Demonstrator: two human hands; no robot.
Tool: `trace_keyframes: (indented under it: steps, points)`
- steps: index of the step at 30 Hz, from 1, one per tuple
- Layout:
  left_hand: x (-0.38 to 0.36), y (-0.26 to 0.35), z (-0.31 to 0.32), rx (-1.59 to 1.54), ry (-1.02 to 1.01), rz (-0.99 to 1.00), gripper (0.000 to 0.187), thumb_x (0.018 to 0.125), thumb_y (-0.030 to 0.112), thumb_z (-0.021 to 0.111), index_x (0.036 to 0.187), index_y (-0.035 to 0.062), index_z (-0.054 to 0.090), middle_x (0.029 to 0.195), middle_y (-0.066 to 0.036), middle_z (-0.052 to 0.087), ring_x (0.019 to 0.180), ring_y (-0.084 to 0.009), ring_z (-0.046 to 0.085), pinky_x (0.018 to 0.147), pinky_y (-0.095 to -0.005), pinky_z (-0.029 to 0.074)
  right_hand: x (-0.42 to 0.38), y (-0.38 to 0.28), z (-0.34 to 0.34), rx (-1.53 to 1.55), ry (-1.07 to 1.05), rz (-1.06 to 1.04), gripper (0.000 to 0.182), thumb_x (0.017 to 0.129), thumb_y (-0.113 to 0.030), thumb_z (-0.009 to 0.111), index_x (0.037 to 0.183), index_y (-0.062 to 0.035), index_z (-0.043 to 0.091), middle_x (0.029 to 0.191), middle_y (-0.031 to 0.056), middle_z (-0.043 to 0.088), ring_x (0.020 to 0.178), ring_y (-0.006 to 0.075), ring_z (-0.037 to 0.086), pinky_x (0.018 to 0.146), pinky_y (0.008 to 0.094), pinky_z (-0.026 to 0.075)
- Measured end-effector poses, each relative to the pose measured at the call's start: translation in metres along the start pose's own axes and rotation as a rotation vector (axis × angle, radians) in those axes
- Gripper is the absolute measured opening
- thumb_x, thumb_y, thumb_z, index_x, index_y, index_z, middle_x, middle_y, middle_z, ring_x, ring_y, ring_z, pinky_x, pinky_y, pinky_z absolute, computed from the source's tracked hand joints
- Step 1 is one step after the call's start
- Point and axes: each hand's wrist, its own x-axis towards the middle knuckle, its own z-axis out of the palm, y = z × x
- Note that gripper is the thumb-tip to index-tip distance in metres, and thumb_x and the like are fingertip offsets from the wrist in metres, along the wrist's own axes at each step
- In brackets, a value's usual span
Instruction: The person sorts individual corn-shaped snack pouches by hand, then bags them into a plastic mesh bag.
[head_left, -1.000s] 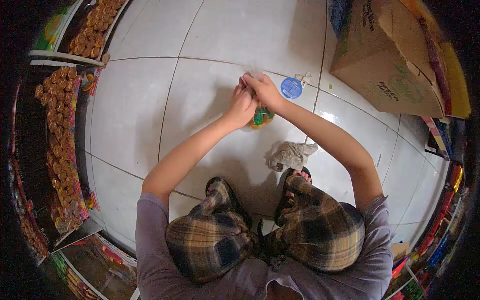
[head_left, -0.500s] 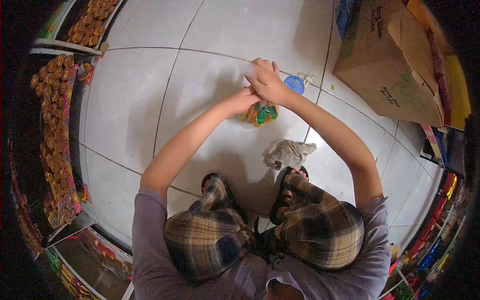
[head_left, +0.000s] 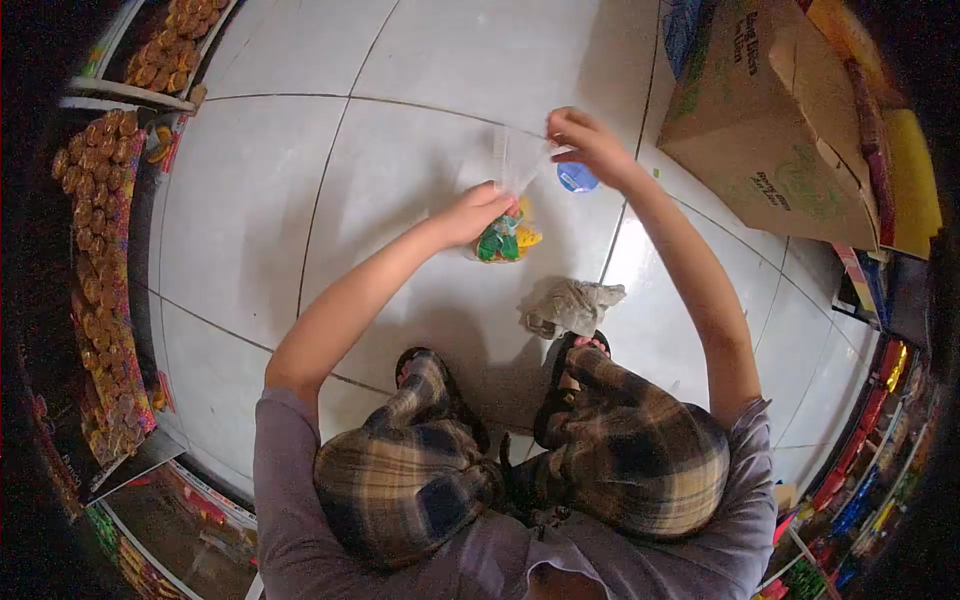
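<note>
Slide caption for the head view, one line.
Left hand grips a clear bag of green and yellow items; right hand by its top, grey cloth nearby.

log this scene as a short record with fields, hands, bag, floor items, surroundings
left hand: closed on the clear bag below its loose top
right hand: raised beside the bag's top; grip unclear
bag contents: green and yellow items
floor items: blue round item near the right hand; crumpled grey cloth by the right foot
surroundings: cardboard box at right, gold-brown pieces at left
</note>
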Motion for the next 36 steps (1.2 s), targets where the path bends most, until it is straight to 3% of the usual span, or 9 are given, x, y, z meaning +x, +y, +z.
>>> trace_keyframes:
  steps: [7, 9, 11, 19, 25, 29, 33, 35, 36]
  points:
    - [-0.031, 0.022, 0.0, 0.186, 0.019, -0.108, 0.027, 0.084, 0.022, 0.035, 0.069, 0.0039, 0.048, 0.071, -0.003, 0.05, 0.07, -0.011, 0.044, 0.069, -0.0258, 0.037, -0.011, 0.054, -0.084, -0.218, 0.463, 0.05, 0.019, 0.074, -0.023, 0.054, 0.077, -0.0051, 0.05, 0.066, 0.0012, 0.047, 0.062, 0.0094, 0.046, 0.052, 0.0231, 0.038]
    - [-0.039, 0.022, -0.001, 0.015, -0.089, -0.085, 0.027, 0.084, 0.022, 0.035, 0.069, 0.0033, 0.049, 0.073, -0.003, 0.05, 0.072, -0.0111, 0.044, 0.07, -0.0253, 0.036, -0.011, 0.078, -0.109, -0.433, 0.441, 0.008, 0.018, 0.072, -0.019, 0.054, 0.077, -0.0023, 0.051, 0.065, 0.0038, 0.048, 0.062, 0.0115, 0.046, 0.053, 0.0248, 0.039]
    - [-0.041, 0.009, 0.002, -0.056, -0.134, -0.078, 0.028, 0.084, 0.022, 0.035, 0.069, 0.0028, 0.048, 0.074, -0.002, 0.05, 0.074, -0.0108, 0.044, 0.072, -0.0245, 0.035, -0.014, 0.085, -0.116, -0.93, 0.312, -0.099, 0.02, 0.071, -0.015, 0.053, 0.087, -0.0052, 0.053, 0.076, 0.0072, 0.052, 0.066, 0.0159, 0.051, 0.058, 0.0261, 0.04]
    - [-0.038, -0.008, 0.015, -0.201, -0.168, -0.19, 0.026, 0.085, 0.022, 0.034, 0.067, 0.0049, 0.042, 0.072, -0.001, 0.044, 0.075, -0.0112, 0.04, 0.074, -0.0247, 0.032, -0.018, 0.079, -0.065, -1.104, 0.283, -0.267, 0.023, 0.067, -0.016, 0.056, 0.088, -0.0058, 0.054, 0.083, 0.0122, 0.05, 0.08, 0.0278, 0.05, 0.069, 0.0353, 0.041]
    - [-0.032, -0.016, 0.018, -0.257, -0.128, -0.19, 0.025, 0.085, 0.022, 0.034, 0.066, 0.0065, 0.038, 0.074, -0.001, 0.043, 0.077, -0.0116, 0.04, 0.075, -0.0251, 0.032, 0.002, 0.081, -0.052, -1.346, 0.471, 0.027, 0.023, 0.067, -0.021, 0.056, 0.086, -0.0088, 0.055, 0.081, 0.0108, 0.055, 0.076, 0.0277, 0.053, 0.064, 0.0376, 0.042]
    - [-0.033, -0.016, 0.018, -0.238, -0.046, -0.196, 0.027, 0.085, 0.023, 0.034, 0.071, 0.0051, 0.049, 0.073, 0.001, 0.048, 0.072, -0.008, 0.041, 0.07, -0.0226, 0.034, 0.01, 0.093, -0.059, -1.223, 0.564, -0.025, 0.016, 0.067, -0.018, 0.054, 0.077, -0.0062, 0.057, 0.075, 0.0121, 0.056, 0.072, 0.0273, 0.054, 0.063, 0.0355, 0.042]
    - [-0.033, -0.011, 0.018, -0.24, -0.024, -0.207, 0.027, 0.085, 0.023, 0.033, 0.07, 0.0057, 0.047, 0.072, 0.001, 0.045, 0.072, -0.0078, 0.04, 0.069, -0.0222, 0.034, 0.01, 0.088, -0.054, -0.99, 0.523, -0.071, 0.013, 0.066, -0.016, 0.054, 0.073, -0.0049, 0.057, 0.072, 0.0092, 0.056, 0.069, 0.0219, 0.054, 0.061, 0.033, 0.042]
    - [-0.034, -0.013, 0.02, -0.261, 0.079, -0.157, 0.028, 0.086, 0.024, 0.032, 0.069, 0.0056, 0.045, 0.071, 0.001, 0.044, 0.07, -0.0079, 0.039, 0.068, -0.0221, 0.034, -0.011, 0.054, -0.024, -0.501, 0.281, -0.129, 0.012, 0.066, -0.013, 0.057, 0.072, -0.0037, 0.056, 0.069, 0.0051, 0.056, 0.068, 0.0151, 0.052, 0.061, 0.0281, 0.04]
    - [-0.034, -0.015, 0.018, -0.263, 0.079, -0.163, 0.028, 0.086, 0.024, 0.032, 0.069, 0.0056, 0.045, 0.071, 0.001, 0.044, 0.07, -0.0079, 0.039, 0.068, -0.0221, 0.034, -0.019, 0.047, -0.011, -0.498, 0.28, -0.125, 0.012, 0.066, -0.013, 0.057, 0.072, -0.0037, 0.056, 0.069, 0.0051, 0.056, 0.068, 0.0151, 0.052, 0.061, 0.0281, 0.04]
